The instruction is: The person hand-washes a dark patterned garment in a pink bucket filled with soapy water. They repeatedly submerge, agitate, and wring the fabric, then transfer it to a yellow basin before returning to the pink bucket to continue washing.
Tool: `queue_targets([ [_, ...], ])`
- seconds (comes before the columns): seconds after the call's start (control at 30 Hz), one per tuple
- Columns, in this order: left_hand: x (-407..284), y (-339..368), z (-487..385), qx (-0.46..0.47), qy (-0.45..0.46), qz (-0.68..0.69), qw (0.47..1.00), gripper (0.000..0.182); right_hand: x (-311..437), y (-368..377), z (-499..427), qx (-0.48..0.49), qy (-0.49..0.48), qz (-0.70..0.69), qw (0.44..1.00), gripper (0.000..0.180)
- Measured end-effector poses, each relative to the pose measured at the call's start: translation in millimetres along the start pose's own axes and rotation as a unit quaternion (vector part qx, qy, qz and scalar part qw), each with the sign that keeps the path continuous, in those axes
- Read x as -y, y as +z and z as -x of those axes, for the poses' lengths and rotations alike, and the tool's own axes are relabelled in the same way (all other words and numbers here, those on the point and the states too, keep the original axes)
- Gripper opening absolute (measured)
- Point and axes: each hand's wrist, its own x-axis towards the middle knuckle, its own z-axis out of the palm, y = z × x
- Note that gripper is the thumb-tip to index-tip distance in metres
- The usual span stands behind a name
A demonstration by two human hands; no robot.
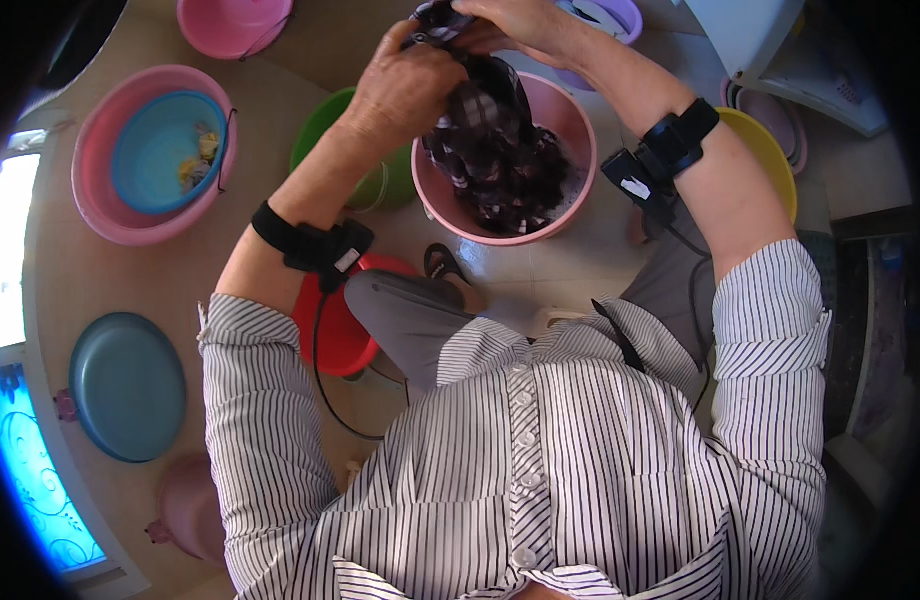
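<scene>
My left hand (409, 86) is closed around a bunched dark plaid cloth garment (497, 150). Higher up, my right hand (516, 26) grips another part of the same garment near the top edge of the view; its fingertips are partly hidden by cloth. From both hands the fabric hangs down into a pink plastic basin (556, 105), where its lower part lies heaped. Some suds or water show at the basin's right inner side. Black straps with small devices and cables circle both forearms.
A green bucket (317, 131) stands left of the basin, a red basin (321, 330) by my left knee, a yellow basin (760, 150) at right. A lavender tub (631, 19) is beyond. Farther left, a pink tub (92, 187) holds a blue basin (141, 142) with small cloths inside.
</scene>
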Motion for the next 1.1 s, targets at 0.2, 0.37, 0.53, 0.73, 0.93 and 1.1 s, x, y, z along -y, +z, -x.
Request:
queue_targets([
  [0.2, 19.7, -5.3, 1.3, -0.169, -0.158, 0.222, 0.947, 0.017, -95.2, -42.7, 66.7, 0.111, 0.163, 0.399, 0.895, 0.024],
  [0.37, 41.2, -33.0, -8.7, -0.11, -0.29, 0.425, 0.85, 0.026, -149.7, -14.6, 119.9, 0.143, 0.363, 0.331, 0.859, 0.033],
  [0.53, 55.9, -73.7, -19.9, -0.269, -0.22, 0.563, 0.75, 0.019, -169.3, 39.2, 111.4, -0.165, 0.131, 0.095, 0.973, 0.04],
  [0.73, 85.3, -97.5, -3.3, -0.39, -0.252, 0.498, 0.732, 0.018, -117.2, 22.7, 65.9, -0.249, 0.016, 0.134, 0.959, 0.031],
  [0.93, 90.4, -0.7, 37.8, -0.391, -0.302, 0.352, 0.795, 0.016, -65.7, 2.2, 41.1, -0.175, -0.131, 0.278, 0.935, 0.043],
  [1.1, 22.0, 102.6, 72.5, -0.125, -0.61, 0.58, 0.526, 0.019, -102.7, 1.8, 63.1, -0.209, 0.186, 0.161, 0.946, 0.034],
])
